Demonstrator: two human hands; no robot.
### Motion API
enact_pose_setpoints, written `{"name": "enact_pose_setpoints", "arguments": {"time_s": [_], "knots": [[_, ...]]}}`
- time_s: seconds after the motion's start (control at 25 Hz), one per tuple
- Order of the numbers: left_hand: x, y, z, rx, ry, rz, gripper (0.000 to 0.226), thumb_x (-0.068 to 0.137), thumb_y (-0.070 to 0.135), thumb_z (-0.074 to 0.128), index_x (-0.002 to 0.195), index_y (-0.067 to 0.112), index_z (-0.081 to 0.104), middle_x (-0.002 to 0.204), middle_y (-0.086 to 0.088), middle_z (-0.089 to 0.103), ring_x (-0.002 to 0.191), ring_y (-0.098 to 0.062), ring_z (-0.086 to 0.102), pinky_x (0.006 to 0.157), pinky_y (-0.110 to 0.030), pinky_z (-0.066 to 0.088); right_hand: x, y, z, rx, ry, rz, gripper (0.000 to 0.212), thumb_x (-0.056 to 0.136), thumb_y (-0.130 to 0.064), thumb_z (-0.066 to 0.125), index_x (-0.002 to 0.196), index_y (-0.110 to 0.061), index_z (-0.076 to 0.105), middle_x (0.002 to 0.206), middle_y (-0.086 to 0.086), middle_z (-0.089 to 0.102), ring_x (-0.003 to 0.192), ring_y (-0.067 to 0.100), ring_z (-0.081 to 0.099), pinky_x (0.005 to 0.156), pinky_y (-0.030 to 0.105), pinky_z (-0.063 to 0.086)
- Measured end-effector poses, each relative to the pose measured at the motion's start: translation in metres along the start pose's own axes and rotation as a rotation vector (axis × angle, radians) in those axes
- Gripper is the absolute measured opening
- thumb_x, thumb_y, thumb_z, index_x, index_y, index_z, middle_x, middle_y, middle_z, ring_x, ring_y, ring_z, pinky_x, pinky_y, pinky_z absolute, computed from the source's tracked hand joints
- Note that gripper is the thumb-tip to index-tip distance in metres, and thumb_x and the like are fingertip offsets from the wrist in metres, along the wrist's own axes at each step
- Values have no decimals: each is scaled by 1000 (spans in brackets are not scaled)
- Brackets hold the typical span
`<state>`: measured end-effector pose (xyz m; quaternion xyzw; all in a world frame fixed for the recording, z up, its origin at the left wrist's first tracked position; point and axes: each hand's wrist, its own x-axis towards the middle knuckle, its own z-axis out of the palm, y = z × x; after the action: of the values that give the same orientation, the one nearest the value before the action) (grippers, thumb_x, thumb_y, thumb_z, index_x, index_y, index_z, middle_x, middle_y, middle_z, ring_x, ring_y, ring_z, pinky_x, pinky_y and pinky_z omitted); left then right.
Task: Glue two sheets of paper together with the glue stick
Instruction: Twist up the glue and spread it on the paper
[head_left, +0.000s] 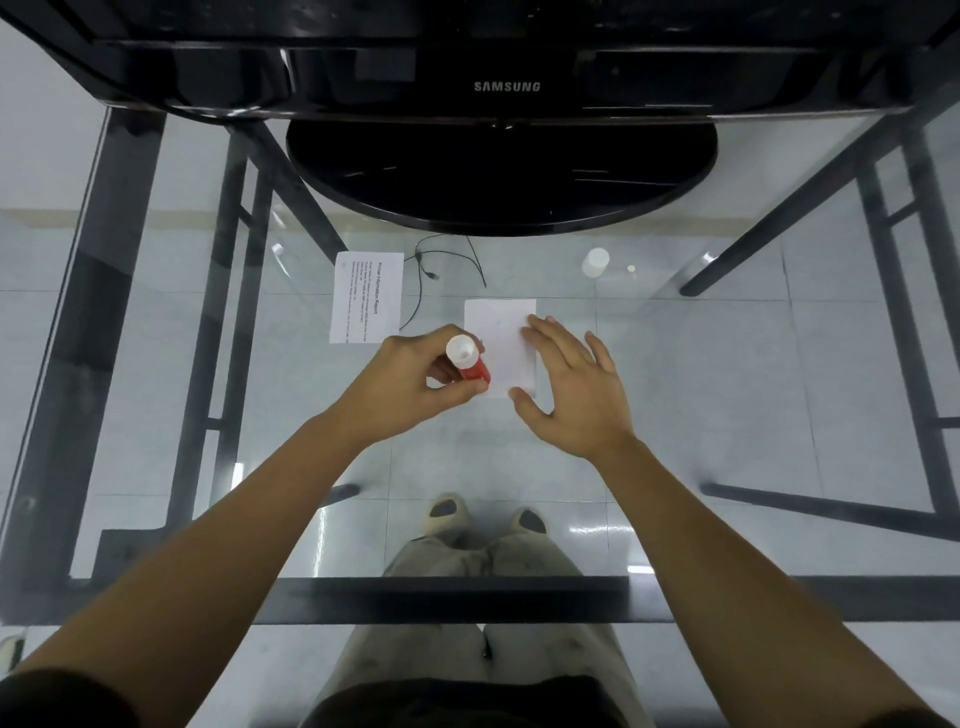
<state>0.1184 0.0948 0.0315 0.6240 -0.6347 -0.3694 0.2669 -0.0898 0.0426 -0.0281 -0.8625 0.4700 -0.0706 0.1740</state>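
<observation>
My left hand (410, 384) grips the glue stick (467, 361) at the blank paper's (501, 332) edge. My right hand (571, 384) lies flat, open, on it. The paper could slide or wrinkle if I push hard.

Clear glossy glass table (727, 415), matt white paper sheet (501, 325), glossy black plastic monitor base (498, 171)

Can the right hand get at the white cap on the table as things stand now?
Probably yes: the right hand lies open on the blank paper, and bare glass lies between it and the cap.
</observation>
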Motion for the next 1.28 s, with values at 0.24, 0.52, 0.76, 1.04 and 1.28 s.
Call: {"name": "enact_pose_setpoints", "arguments": {"time_s": [0.24, 0.52, 0.76, 1.04, 1.28], "knots": [[10, -6, -10, 45, 52, -21, 27, 79, 28, 71, 101, 21, 59, 94, 3, 70, 79, -3, 65, 73, -6, 48, -1, -1, 4, 17, 18, 8, 66, 82, -54, 46, 138, -21, 34, 148, -2, 36, 137, 15, 31, 114, 37, 8], [8, -8, -3, 70, -35, -17, 30, 77, 32, 71, 103, 24, 58, 93, 5, 69, 79, -5, 65, 71, -2, 45, 0, 0, 5, 13, 21, 3, 67, 82, -56, 47, 138, -22, 34, 147, -2, 38, 136, 17, 33, 113, 39, 9], [11, -4, -2, 74, -6, -2, 30, 77, 32, 71, 101, 22, 58, 90, 8, 67, 75, 1, 62, 70, -1, 44, 0, 0, 5, 5, 19, 0, 67, 82, -56, 47, 138, -22, 34, 148, -3, 37, 136, 16, 32, 114, 37, 8], [28, -3, -15, 128, 66, -5, 25, 80, 28, 69, 100, 18, 58, 92, 3, 69, 82, -8, 66, 74, -11, 50, 0, 2, 5, -4, 27, -7, 67, 82, -54, 46, 139, -21, 33, 149, -3, 35, 137, 13, 30, 114, 37, 7], [9, 2, 1, 68, -129, 39, 26, 77, 26, 73, 99, 20, 60, 92, 6, 71, 76, -2, 66, 73, -3, 45, 0, 0, 5, -1, 32, -2, 67, 82, -54, 47, 139, -21, 34, 149, -3, 36, 137, 14, 31, 114, 36, 7]]}}
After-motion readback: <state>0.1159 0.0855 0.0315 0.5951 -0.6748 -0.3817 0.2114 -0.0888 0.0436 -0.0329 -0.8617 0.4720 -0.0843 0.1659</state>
